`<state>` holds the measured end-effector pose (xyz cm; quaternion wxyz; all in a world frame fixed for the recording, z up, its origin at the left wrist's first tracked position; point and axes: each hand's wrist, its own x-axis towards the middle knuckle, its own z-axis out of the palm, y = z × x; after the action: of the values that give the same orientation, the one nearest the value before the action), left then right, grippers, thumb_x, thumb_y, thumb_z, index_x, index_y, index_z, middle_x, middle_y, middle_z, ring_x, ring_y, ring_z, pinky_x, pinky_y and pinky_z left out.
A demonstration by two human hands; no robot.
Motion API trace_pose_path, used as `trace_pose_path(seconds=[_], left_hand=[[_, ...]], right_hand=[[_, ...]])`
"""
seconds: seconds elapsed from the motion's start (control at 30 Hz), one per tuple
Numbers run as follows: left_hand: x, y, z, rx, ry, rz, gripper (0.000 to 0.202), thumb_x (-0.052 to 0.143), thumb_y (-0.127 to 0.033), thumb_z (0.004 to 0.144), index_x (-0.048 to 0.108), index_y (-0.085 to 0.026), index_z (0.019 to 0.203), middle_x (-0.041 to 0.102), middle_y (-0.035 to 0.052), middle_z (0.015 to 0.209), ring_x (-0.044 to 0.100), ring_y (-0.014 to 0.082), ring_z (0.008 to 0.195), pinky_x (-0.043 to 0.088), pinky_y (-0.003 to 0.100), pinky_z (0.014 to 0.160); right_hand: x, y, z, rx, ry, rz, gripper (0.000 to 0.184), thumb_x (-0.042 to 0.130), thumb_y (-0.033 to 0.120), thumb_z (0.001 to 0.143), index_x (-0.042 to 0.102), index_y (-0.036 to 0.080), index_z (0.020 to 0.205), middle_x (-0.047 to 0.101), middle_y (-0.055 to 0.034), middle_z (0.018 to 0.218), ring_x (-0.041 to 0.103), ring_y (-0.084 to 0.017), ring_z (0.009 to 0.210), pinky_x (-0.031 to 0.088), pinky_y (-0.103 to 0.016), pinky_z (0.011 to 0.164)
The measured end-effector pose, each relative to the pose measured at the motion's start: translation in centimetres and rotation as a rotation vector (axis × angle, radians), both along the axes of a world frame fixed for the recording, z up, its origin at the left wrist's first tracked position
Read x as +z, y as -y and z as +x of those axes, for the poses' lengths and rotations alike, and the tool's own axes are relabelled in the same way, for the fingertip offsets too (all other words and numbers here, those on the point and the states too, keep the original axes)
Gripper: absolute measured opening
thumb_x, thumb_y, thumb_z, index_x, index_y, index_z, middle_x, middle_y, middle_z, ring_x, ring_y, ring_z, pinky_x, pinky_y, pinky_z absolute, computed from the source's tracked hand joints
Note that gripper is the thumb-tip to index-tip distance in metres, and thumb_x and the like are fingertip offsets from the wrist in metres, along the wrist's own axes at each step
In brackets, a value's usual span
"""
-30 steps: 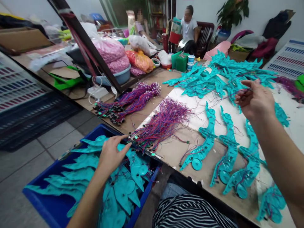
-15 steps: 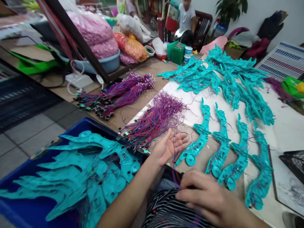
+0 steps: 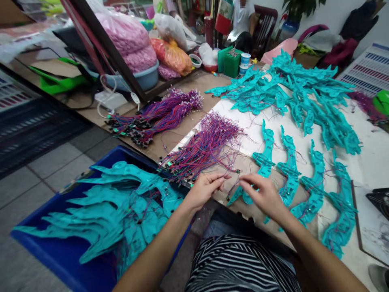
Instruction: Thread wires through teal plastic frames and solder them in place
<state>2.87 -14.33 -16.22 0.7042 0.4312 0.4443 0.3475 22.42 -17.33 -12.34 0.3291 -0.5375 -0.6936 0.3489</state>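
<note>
My left hand (image 3: 209, 187) is closed in a pinch on a thin wire, most of it hidden by the fingers. Facing it a short gap away, my right hand (image 3: 261, 192) also pinches at a thin wire, thumb and forefinger together. Just beyond the fingertips lies a pile of red, blue and purple wires (image 3: 203, 148) with small connectors at the ends. Under and beside my right hand is a row of several teal curved plastic parts (image 3: 288, 162) with wires on them. A blue bin (image 3: 112, 156) at lower left holds more stacked teal parts (image 3: 121, 207).
Bundled wires (image 3: 164, 115) lie behind the loose pile. A heap of teal parts (image 3: 316, 89) covers the far right of the table. A green box (image 3: 232, 65), a blue basin (image 3: 148, 79) and bags stand at the back. A dark post (image 3: 112, 52) rises at left.
My left hand has gone from open, palm up, to a pinch. My right hand has moved up and away from my lap to face it over the table edge. The view has shifted slightly.
</note>
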Motion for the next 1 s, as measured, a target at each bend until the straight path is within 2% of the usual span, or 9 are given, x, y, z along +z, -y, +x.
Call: trace_pose_path(seconds=[0.1, 0.2, 0.33, 0.4, 0.53, 0.67, 0.77, 0.93, 1.0], left_hand=[[0.2, 1.0, -0.5, -0.063, -0.089, 0.103, 0.026, 0.070, -0.035, 0.075, 0.079, -0.017, 0.090, 0.061, 0.0020, 0.062, 0.048, 0.0121, 0.056, 0.034, 0.022, 0.053], [0.4, 1.5, -0.4, -0.104, -0.096, 0.105, 0.016, 0.073, -0.032, 0.073, 0.077, -0.018, 0.080, 0.066, 0.0036, 0.068, 0.055, 0.0149, 0.064, 0.041, 0.024, 0.060], [0.2, 1.1, 0.8, 0.050, 0.068, -0.111, 0.044, 0.081, -0.045, 0.065, 0.067, -0.017, 0.096, 0.067, 0.0025, 0.072, 0.058, 0.0127, 0.058, 0.043, 0.023, 0.053], [0.0, 0.3, 1.8, 0.150, 0.144, -0.145, 0.055, 0.081, -0.054, 0.060, 0.062, -0.016, 0.095, 0.065, 0.0016, 0.070, 0.056, 0.0110, 0.053, 0.037, 0.020, 0.045], [-0.2, -1.5, 3.3, 0.331, 0.182, -0.155, 0.051, 0.082, -0.055, 0.056, 0.059, -0.015, 0.076, 0.059, -0.0011, 0.055, 0.044, 0.0051, 0.039, 0.021, 0.018, 0.037], [-0.5, -2.2, 3.6, 0.481, 0.215, -0.136, 0.045, 0.080, -0.053, 0.060, 0.054, -0.017, 0.069, 0.058, -0.0017, 0.052, 0.041, 0.0043, 0.037, 0.018, 0.018, 0.038], [-0.5, -1.8, 3.4, 0.456, 0.214, -0.121, 0.047, 0.079, -0.056, 0.061, 0.053, -0.017, 0.067, 0.060, -0.0004, 0.052, 0.042, 0.0048, 0.038, 0.021, 0.018, 0.039], [-0.2, -0.8, 3.4, 0.317, 0.216, -0.132, 0.052, 0.076, -0.063, 0.061, 0.057, -0.015, 0.069, 0.065, 0.0033, 0.057, 0.046, 0.0055, 0.042, 0.030, 0.017, 0.043], [0.0, -0.6, 3.3, 0.233, 0.230, -0.148, 0.050, 0.080, -0.057, 0.060, 0.060, -0.014, 0.073, 0.067, 0.0040, 0.062, 0.048, 0.0050, 0.046, 0.029, 0.016, 0.044]], right_hand=[[-2.2, -3.1, -0.4, -0.137, -0.300, -0.354, 0.032, 0.064, 0.049, 0.080, 0.071, 0.019, 0.079, 0.070, -0.0034, 0.067, 0.057, -0.014, 0.046, 0.040, -0.025, 0.036], [-3.4, -4.8, -1.6, -0.126, -0.496, -0.546, 0.033, 0.076, 0.049, 0.065, 0.068, 0.018, 0.070, 0.061, 0.0012, 0.052, 0.050, -0.012, 0.039, 0.034, -0.022, 0.032], [-3.5, -5.0, -2.8, -0.175, -0.609, -0.412, 0.025, 0.078, 0.040, 0.062, 0.069, 0.019, 0.073, 0.064, 0.0021, 0.056, 0.053, -0.011, 0.048, 0.042, -0.023, 0.047], [-3.2, -4.9, -3.0, -0.159, -0.585, -0.313, 0.020, 0.077, 0.037, 0.064, 0.071, 0.019, 0.072, 0.067, 0.0005, 0.063, 0.057, -0.012, 0.057, 0.046, -0.025, 0.056], [-2.6, -4.7, -2.7, -0.236, -0.598, -0.258, 0.019, 0.076, 0.037, 0.065, 0.071, 0.019, 0.068, 0.063, 0.0012, 0.060, 0.052, -0.011, 0.055, 0.042, -0.025, 0.056], [-2.0, -4.6, -1.9, -0.364, -0.834, -0.348, 0.023, 0.080, 0.036, 0.061, 0.070, 0.018, 0.070, 0.066, -0.0001, 0.067, 0.053, -0.010, 0.058, 0.040, -0.022, 0.052], [-1.7, -4.3, -1.2, -0.334, -0.987, -0.427, 0.024, 0.081, 0.033, 0.059, 0.067, 0.018, 0.072, 0.068, -0.0014, 0.076, 0.057, -0.011, 0.063, 0.041, -0.022, 0.053], [-1.8, -4.4, -0.8, -0.326, -1.060, -0.432, 0.029, 0.082, 0.034, 0.060, 0.063, 0.019, 0.075, 0.050, 0.0073, 0.051, 0.045, -0.007, 0.050, 0.036, -0.019, 0.049], [-1.9, -4.5, -0.7, -0.348, -1.038, -0.398, 0.031, 0.083, 0.035, 0.060, 0.064, 0.019, 0.080, 0.048, 0.0086, 0.048, 0.043, -0.007, 0.049, 0.035, -0.019, 0.050]])
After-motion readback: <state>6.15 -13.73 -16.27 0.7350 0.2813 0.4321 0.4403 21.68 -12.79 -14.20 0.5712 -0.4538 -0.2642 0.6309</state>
